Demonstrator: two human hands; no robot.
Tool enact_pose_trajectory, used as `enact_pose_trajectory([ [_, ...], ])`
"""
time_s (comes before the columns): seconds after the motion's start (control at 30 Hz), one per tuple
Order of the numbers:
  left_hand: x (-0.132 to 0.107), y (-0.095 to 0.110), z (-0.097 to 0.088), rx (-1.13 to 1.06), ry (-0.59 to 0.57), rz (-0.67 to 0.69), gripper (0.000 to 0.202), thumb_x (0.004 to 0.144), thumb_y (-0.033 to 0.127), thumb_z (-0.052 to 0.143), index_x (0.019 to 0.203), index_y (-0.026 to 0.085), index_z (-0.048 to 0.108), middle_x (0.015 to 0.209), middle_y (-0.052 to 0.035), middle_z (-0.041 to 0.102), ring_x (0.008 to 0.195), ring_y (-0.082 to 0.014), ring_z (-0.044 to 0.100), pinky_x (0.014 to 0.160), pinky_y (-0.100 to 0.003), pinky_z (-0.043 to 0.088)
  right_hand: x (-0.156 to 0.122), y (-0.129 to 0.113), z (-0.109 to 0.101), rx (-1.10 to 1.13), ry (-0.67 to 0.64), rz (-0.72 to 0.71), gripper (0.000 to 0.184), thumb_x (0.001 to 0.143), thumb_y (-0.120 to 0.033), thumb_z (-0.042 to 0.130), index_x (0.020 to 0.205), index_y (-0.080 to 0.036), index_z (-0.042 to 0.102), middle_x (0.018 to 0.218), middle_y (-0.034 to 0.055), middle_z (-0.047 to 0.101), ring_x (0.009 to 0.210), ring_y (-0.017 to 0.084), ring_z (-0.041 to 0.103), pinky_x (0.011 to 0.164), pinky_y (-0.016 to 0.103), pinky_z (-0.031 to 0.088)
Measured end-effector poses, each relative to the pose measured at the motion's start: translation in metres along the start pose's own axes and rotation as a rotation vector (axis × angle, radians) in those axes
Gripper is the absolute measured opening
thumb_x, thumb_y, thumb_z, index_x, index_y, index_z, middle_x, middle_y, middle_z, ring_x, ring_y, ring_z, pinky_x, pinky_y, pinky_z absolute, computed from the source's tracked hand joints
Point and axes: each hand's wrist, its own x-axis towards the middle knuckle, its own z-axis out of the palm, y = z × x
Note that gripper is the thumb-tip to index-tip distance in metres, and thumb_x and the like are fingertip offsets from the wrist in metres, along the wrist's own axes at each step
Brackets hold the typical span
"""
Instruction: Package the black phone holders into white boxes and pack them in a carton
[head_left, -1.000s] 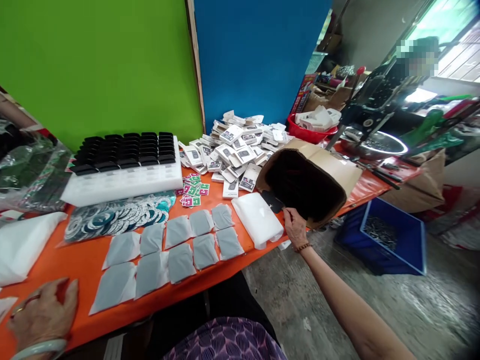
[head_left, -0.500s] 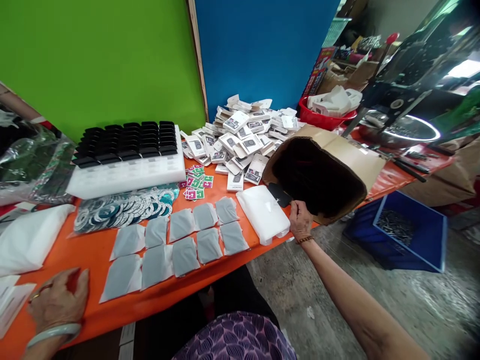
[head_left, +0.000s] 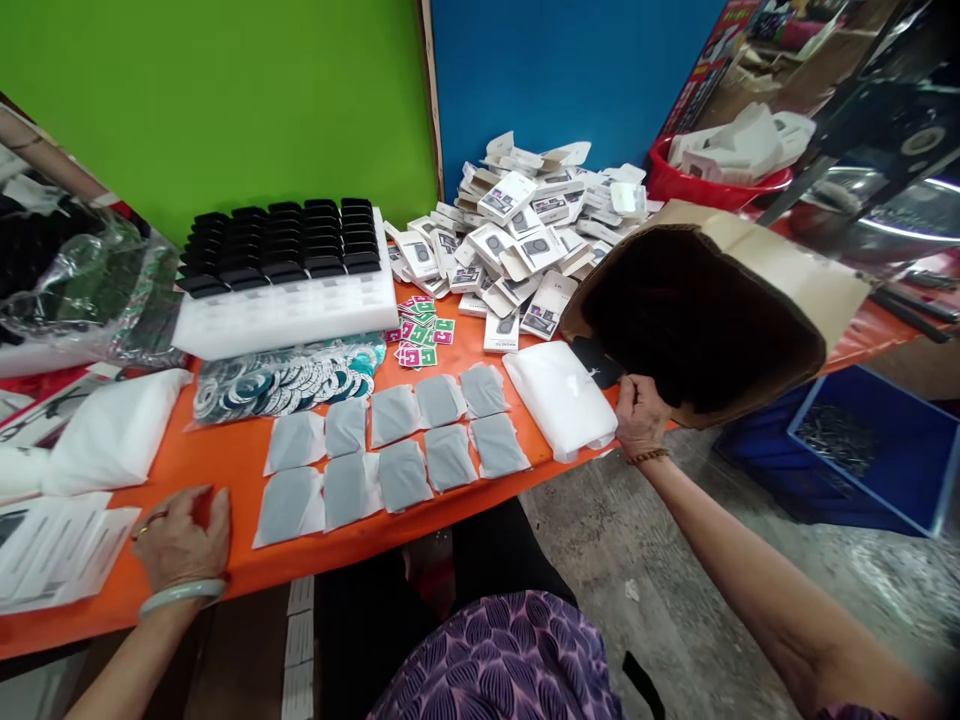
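My left hand (head_left: 184, 540) rests on the orange tabletop, its thumb and fingers apart and nothing in it. A stack of white printed sheets (head_left: 60, 550) lies just left of it. By the mouth of a cardboard box (head_left: 780, 255), my right hand (head_left: 641, 415) has its fingers closed at the edge of a black flat piece (head_left: 598, 362) with a small white mark. The fingertips are partly hidden. Beside that hand lies a pile of thin white sheets or pouches (head_left: 561, 400). Two rows of grey squares in thin white wrapping (head_left: 405, 470) are spread between my hands.
Black pieces (head_left: 281, 240) stand in a white foam tray (head_left: 285, 325). In front lies a clear bag of rings (head_left: 289, 380). Small cards (head_left: 421, 332) and heaped white boxes (head_left: 525, 230) sit mid-table. A red basin (head_left: 720, 180) and a blue bin (head_left: 885, 440) are at right.
The camera view has shifted, so the table's contents appear further right and slightly higher. Both hands stay at about the same places on the table.
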Motion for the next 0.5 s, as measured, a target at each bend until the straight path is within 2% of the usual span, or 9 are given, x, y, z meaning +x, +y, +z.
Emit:
enact_pose_trajectory([
  [0.3,-0.005,0.009,-0.011,-0.057,-0.068,-0.086,0.059,0.091,0.050,0.029,0.116,0.004,0.058,0.114,-0.0258,0.062,0.116,-0.0375,0.052,0.088,-0.048,0.040,0.003,-0.003,0.001,0.015,-0.002,0.058,0.033,0.090,-0.038,0.037,0.085,-0.016,0.061,0.072,0.0083,0.062,0.064,0.020,0.054,0.062,0.031,0.039],
  [0.5,-0.003,0.013,-0.012,-0.074,-0.088,-0.139,0.066,0.088,0.053,0.026,0.118,0.003,0.057,0.115,-0.0307,0.058,0.113,-0.0444,0.050,0.083,-0.054,0.038,0.007,-0.008,-0.002,0.024,-0.033,0.070,0.030,0.089,-0.033,0.036,0.084,-0.017,0.061,0.073,0.0062,0.062,0.063,0.017,0.053,0.063,0.028,0.039],
])
